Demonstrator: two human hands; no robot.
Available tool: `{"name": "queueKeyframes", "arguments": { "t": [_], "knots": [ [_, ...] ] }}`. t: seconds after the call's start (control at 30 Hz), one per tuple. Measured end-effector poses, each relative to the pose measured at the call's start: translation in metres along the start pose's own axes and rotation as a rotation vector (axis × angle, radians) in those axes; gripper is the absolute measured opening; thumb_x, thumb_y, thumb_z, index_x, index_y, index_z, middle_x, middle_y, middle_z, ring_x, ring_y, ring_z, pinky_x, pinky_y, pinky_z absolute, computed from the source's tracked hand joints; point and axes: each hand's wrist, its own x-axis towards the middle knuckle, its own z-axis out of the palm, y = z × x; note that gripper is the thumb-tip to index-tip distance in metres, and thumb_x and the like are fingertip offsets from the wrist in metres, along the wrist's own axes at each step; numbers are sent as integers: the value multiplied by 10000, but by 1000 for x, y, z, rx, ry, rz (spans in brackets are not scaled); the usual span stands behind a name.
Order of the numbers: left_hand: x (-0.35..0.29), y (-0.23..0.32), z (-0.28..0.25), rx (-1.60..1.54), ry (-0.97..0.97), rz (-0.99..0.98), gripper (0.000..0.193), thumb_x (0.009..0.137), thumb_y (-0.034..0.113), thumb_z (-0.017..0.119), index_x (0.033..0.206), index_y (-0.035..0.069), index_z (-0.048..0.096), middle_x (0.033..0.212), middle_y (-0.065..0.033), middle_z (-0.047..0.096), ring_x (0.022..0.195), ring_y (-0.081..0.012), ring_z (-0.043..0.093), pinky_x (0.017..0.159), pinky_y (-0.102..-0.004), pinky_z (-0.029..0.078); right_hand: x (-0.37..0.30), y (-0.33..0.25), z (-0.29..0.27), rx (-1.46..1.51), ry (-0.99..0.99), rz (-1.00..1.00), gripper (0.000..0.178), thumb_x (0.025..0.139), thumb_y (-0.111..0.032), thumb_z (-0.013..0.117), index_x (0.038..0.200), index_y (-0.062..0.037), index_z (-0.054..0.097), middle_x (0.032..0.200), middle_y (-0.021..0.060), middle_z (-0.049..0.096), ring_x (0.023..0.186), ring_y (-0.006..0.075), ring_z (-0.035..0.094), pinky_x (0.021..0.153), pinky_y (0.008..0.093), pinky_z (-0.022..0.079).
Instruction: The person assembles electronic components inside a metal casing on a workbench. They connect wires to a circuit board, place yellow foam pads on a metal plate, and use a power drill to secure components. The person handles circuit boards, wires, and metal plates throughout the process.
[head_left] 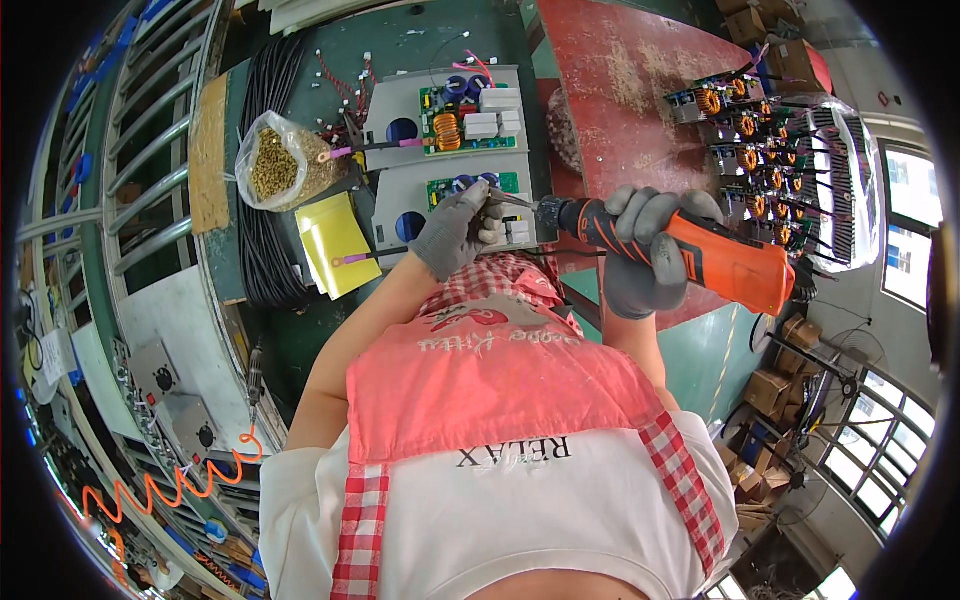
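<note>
My right hand, in a grey glove, wraps round an orange and black power screwdriver. The tool lies almost level, its thin bit pointing left. At the bit's tip the gloved fingers of my left hand pinch together; what they hold is too small to make out. Under that hand is the nearer grey metal plate with a green circuit board, partly covered by my fingers. Just beyond lies a second grey plate whose board carries a copper coil, blue capacitors and white blocks.
Left of the plates stand a plastic bag of small brass-coloured fasteners, yellow sheets and a bundle of black cables. A red board lies right, with several coil-bearing circuit boards beyond. An orange coiled hose hangs lower left.
</note>
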Motion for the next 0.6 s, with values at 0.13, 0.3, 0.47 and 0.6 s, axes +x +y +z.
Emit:
{"name": "queueKeyframes", "arguments": {
  "t": [0.13,0.3,0.47,0.6],
  "knots": [
    [12,3,3,110,6,23,262,982,290,493,940,41,560,734,-19,533,590,-86,444,513,-211,385,8,5,-9,12,13,9,531,711,-43,559,1231,-53,455,681,52,503,571,180,479,697,400,453],
    [20,5,5,184,20,77,264,986,286,487,941,36,563,749,-14,507,601,-79,405,524,-217,368,17,12,-15,17,46,43,532,719,-45,554,1239,-51,445,685,56,495,585,179,476,727,413,451],
    [24,7,7,217,48,127,269,985,284,489,942,32,571,712,-4,489,576,-74,377,511,-215,346,21,18,-16,-33,199,83,506,741,-50,532,1236,-33,430,709,65,488,617,179,482,765,430,458],
    [30,9,-1,232,50,72,317,974,315,503,907,17,587,678,-6,522,528,-57,402,464,-197,339,25,24,-14,-77,310,93,484,755,-45,519,1229,-24,426,719,69,485,628,180,489,792,452,466]
  ]
}}
